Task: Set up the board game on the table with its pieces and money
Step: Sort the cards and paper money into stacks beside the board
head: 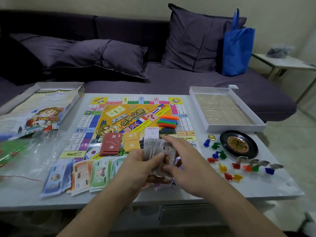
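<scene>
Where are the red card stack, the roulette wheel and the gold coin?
red card stack [111, 144], head view, middle of the top card.
roulette wheel [238, 144], head view, its patterned centre.
gold coin [211, 137], head view, its top face.

yellow board [109, 117], red cards [111, 144], blue bag [236, 50]

head cam | I see from above the near table edge [153, 201], facing forward and down; wide-angle, edges bowed | close over the game board [130, 124] at centre; sofa [171, 79] across the far side; box tray [222, 108] far right | single view; no second to overlap
</scene>
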The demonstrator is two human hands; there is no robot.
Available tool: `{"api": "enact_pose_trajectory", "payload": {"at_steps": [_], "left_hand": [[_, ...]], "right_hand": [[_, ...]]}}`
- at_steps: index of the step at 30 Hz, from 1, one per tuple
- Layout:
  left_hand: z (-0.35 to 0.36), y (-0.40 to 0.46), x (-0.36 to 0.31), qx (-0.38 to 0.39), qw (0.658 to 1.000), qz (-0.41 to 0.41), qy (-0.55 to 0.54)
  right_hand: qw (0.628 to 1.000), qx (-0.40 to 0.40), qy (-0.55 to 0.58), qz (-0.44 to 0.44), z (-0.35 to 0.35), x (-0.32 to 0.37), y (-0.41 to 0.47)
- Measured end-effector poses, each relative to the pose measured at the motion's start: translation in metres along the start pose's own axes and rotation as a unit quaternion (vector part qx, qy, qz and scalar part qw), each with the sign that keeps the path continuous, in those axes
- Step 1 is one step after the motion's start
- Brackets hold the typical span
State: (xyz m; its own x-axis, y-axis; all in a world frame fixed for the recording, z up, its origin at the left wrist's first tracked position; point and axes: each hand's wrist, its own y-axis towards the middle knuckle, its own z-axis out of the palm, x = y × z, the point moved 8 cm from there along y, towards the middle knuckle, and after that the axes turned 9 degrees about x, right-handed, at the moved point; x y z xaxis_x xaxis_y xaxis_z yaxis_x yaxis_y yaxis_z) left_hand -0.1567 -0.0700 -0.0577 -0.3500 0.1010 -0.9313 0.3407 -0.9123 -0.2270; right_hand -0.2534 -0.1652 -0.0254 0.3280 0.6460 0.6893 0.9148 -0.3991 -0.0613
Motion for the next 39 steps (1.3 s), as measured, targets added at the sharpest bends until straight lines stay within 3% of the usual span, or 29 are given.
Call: {"api": "enact_pose_trajectory", "payload": {"at_steps": [4, 13, 18, 24, 31, 39], "left_hand": [[0.014, 0.001, 0.008, 0.021, 0.998, -0.046, -0.047], [0.030, 0.007, 0.020, 0.010, 0.995, -0.093, -0.034], [0.035, 0.010, 0.023, 0.014, 0.994, -0.098, -0.042], [0.049, 0.010, 0.018, 0.090, 0.990, -0.091, -0.056], [0.007, 0.013, 0.002, -0.053, 0.995, -0.036, -0.072], [-0.005, 0.014, 0.001, -0.072, 0.996, -0.027, -0.047]], "right_hand": [[1.000, 0.019, -0.015, -0.011, 0.005, 0.003, -0.003], [0.993, 0.045, -0.103, -0.043, 0.013, 0.010, -0.012], [0.997, 0.033, -0.064, -0.032, -0.001, 0.002, -0.014], [0.998, 0.024, -0.053, 0.024, -0.032, -0.016, -0.019], [0.983, 0.050, -0.128, 0.122, -0.057, -0.049, -0.022], [0.963, 0.133, -0.216, 0.091, -0.031, -0.054, -0.011]]}}
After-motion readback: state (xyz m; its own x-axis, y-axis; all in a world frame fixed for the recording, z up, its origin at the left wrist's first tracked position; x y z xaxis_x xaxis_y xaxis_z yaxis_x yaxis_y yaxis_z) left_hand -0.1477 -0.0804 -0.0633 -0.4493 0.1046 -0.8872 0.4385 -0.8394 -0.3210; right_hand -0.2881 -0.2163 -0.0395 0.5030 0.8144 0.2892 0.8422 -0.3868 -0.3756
